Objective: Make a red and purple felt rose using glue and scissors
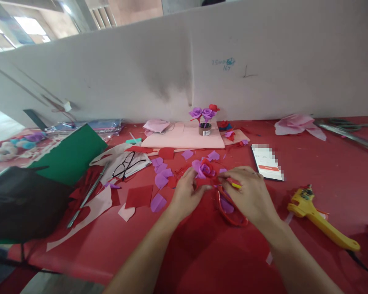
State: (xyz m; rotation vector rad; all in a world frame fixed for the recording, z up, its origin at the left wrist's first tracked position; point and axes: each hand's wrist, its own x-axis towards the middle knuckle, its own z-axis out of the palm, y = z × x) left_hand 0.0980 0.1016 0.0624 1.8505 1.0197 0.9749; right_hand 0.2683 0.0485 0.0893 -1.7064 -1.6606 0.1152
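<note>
My left hand (pixel 187 195) is curled, thumb and fingers closed on a small red paper piece (pixel 203 182), partly hidden by the fingers. In my right hand (pixel 248 192) is a thin yellow pen-like stick (pixel 235 185), its tip pointing left toward that paper. Just beyond both hands lies a purple paper flower (pixel 202 168) beside red paper. Red-handled scissors (pixel 244 223) rest below my right hand, their blades hidden. Purple paper petals (pixel 162 179) and a red paper square (pixel 139 197) lie to the left.
A yellow glue gun (pixel 322 222) and a phone (pixel 268 163) lie right. At the back, paper flowers (pixel 207 113) stand in a brown tape roll (pixel 205 130) on pink sheets (pixel 180 141). Eyeglasses (pixel 127 165), a metal rod (pixel 87 198) and a dark bag (pixel 21 204) are left.
</note>
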